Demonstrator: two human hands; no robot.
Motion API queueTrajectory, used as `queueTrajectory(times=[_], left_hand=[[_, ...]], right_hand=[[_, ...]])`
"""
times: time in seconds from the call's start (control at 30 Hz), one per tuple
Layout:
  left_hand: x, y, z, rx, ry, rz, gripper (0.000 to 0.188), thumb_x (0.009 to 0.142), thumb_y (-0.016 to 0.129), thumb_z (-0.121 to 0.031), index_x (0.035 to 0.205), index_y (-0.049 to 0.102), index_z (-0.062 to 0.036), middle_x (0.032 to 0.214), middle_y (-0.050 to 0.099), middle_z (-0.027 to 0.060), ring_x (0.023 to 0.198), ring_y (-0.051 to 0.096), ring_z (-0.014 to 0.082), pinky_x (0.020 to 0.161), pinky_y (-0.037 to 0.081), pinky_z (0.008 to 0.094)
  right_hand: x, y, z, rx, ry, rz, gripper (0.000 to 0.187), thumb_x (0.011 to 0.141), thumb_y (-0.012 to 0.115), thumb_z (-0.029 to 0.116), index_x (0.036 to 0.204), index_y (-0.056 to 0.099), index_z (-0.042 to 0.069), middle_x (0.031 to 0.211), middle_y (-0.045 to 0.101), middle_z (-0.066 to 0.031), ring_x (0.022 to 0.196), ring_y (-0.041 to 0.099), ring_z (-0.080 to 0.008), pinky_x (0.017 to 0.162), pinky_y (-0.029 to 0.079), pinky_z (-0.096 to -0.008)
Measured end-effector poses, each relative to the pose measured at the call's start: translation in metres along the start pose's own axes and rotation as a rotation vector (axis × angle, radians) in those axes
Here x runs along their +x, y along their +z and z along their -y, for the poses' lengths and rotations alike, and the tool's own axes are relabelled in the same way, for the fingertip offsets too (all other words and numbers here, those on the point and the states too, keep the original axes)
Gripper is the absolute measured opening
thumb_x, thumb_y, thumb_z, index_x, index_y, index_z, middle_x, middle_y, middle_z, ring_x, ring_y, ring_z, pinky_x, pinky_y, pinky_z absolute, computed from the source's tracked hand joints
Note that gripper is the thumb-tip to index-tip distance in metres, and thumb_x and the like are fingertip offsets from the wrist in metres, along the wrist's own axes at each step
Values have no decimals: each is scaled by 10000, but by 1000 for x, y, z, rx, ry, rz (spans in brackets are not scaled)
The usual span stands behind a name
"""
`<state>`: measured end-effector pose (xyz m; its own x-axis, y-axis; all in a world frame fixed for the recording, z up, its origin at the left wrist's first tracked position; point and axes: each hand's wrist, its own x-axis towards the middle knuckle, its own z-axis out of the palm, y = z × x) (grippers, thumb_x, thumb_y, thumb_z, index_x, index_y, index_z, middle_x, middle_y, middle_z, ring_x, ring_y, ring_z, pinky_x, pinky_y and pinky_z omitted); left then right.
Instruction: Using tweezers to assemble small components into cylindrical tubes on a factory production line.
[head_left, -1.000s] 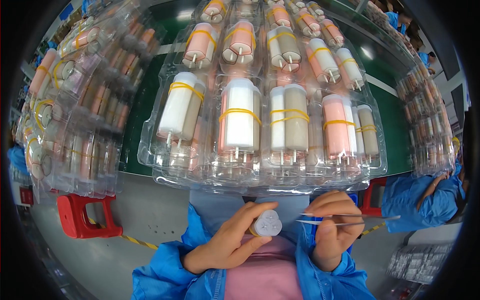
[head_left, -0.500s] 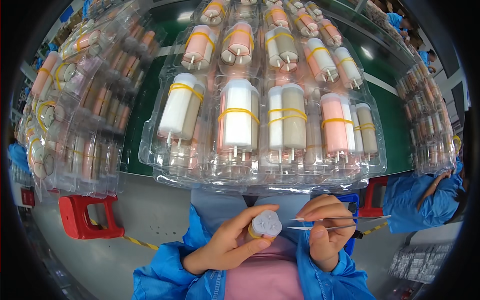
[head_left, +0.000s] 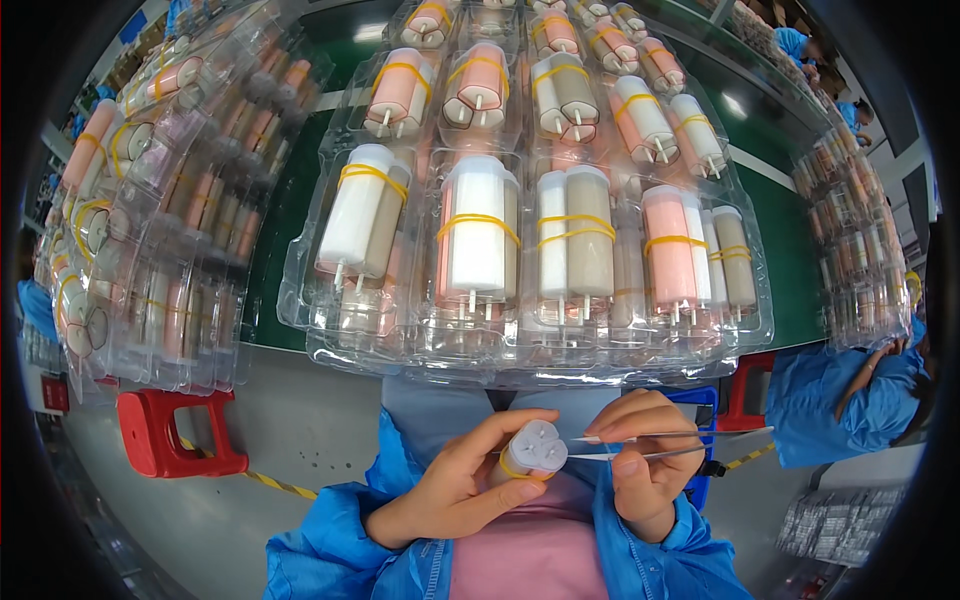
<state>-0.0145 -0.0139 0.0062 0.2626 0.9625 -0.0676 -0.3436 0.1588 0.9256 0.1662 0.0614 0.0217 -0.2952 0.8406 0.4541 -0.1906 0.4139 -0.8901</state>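
Between the thumb and fingers of my left hand is a bundle of three capped tubes, with a yellow rubber band around it. Its pale, translucent end faces up and shows a small star-like mark on each cap. My right hand pinches a pair of metal tweezers. Their two tips are slightly apart and point left, right beside the capped end; whether they touch it I cannot tell. Beyond my hands, clear plastic trays hold similar banded bundles in white, pink and grey-beige, with thin white stems pointing toward me.
The trays are stacked on a green-topped table. More loaded trays rise at the left and far right. A red stool stands on the floor at left, a blue crate at right. A person in blue is at the right.
The tweezers have shifted slightly left, so their tips now sit close beside the bundle's capped end. My left hand keeps its hold, with the bundle barely turned.
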Motion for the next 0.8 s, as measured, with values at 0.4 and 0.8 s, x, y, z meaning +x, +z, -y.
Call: queueTrajectory(times=[0.4,0.8], left_hand=[[3,5,1,106,77,-96,539,815,701,-80,1287,452,-6,1017,578,98,922,560,142,806,439,269],[6,1,0,269,175,-102,541,853,628,-125,1325,409,22,1058,510,157,905,514,246,818,418,318]], right_hand=[[2,0,0,-11,19,11,203,774,696,102,867,630,-65,810,644,-186,716,622,-227,609,470,-285],[-8,1,1,94,146,-35,191,843,620,91,917,604,-85,855,617,-196,753,635,-219,652,539,-293]])
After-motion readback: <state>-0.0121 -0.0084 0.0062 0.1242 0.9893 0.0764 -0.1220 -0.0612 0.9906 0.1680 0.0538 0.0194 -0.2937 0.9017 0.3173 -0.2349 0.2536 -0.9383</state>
